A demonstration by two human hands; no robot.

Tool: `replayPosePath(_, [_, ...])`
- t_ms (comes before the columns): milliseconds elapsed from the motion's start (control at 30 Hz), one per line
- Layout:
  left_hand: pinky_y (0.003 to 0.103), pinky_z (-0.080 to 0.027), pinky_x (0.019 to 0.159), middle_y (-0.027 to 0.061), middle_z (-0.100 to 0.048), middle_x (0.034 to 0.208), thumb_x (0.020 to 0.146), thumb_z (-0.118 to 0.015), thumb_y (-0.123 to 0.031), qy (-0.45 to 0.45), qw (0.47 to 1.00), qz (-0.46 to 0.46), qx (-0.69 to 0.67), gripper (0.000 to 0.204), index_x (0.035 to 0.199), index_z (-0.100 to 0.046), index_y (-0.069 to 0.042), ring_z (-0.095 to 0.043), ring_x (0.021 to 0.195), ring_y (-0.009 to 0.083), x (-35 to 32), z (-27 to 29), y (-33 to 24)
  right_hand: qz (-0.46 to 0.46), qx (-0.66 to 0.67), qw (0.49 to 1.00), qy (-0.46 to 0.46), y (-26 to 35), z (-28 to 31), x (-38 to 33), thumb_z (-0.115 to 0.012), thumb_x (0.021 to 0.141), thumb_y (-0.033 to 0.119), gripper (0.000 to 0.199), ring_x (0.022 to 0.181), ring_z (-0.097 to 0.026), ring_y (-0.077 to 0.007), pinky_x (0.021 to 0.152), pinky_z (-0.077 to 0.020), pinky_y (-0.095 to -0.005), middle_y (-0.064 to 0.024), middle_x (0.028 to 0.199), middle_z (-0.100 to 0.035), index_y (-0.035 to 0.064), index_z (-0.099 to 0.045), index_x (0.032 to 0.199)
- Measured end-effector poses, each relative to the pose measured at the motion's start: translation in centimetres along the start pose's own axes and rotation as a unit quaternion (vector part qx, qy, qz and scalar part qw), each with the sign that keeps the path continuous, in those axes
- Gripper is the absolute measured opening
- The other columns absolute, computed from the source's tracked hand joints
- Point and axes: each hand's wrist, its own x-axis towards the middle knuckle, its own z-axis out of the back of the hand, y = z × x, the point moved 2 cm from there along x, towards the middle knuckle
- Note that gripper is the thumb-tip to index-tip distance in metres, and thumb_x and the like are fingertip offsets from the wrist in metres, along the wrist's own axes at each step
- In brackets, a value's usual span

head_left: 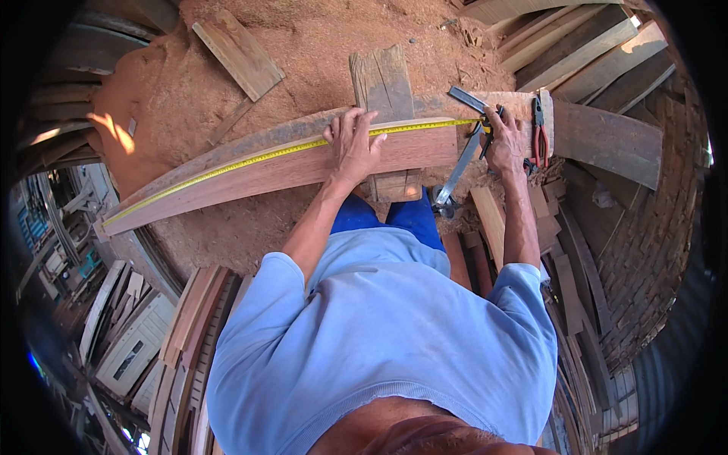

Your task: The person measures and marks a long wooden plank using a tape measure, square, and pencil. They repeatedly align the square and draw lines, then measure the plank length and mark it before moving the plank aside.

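Note:
A long reddish wooden board (288,172) lies across in front of me, with the yellow blade (250,161) of a tape measure stretched along its upper face. My left hand (353,148) presses on the board near its middle, fingers curled over the far edge and thumb by the tape. Closed around the dark tape measure case (487,130) is my right hand (506,142), at the board's right end. Beside it lies a metal square-like tool with a dark arm (467,98) and a silver blade (459,165). Red-handled pliers (540,136) rest just right of that hand.
The board sits on a thicker weathered beam (447,104), crossed by an old wooden block (381,76). Sawdust (303,45) covers the ground beyond. A loose plank (239,54) lies there. Stacked timber stands at far right (584,53) and near left (193,318).

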Motion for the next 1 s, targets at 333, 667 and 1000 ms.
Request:
replayPosePath(333, [0.061,-0.027,0.111,0.0251,-0.023,0.159,0.079,-0.08,-0.024,0.086,0.996,-0.036,-0.007,0.067,0.141,-0.055,-0.015,-0.027,0.14,0.0435,-4.9,-0.2,1.8,-0.012,-0.015,1.0,0.008,0.5,0.7,0.0,-0.075,0.075,0.012,0.063,0.117,-0.053,-0.0395,0.1,-0.0451,-0.0474,-0.0133,0.136,-0.058,0.0219,-0.062,0.136])
replayPosePath(667, [0.058,-0.03,0.112,0.0276,-0.028,0.156,0.08,-0.078,-0.018,0.055,0.997,-0.047,-0.026,0.061,0.137,-0.057,-0.008,-0.031,0.137,0.0464,-4.7,2.4,1.2,-0.035,-0.05,0.997,0.047,1.3,1.4,0.1,-0.08,0.076,0.016,0.068,0.118,-0.055,-0.0388,0.101,-0.0453,-0.048,-0.0109,0.139,-0.057,0.0257,-0.059,0.14])
replayPosePath(1000, [0.056,-0.034,0.108,0.0175,-0.04,0.149,0.078,-0.078,-0.019,0.164,0.985,-0.02,-0.053,0.066,0.139,-0.055,-0.009,-0.039,0.13,0.0403,-11.3,3.8,5.5,-0.032,-0.064,0.997,0.033,1.5,1.1,0.1,-0.077,0.072,0.013,0.065,0.111,-0.056,-0.0382,0.097,-0.047,-0.047,-0.0112,0.131,-0.06,0.0247,-0.064,0.135])
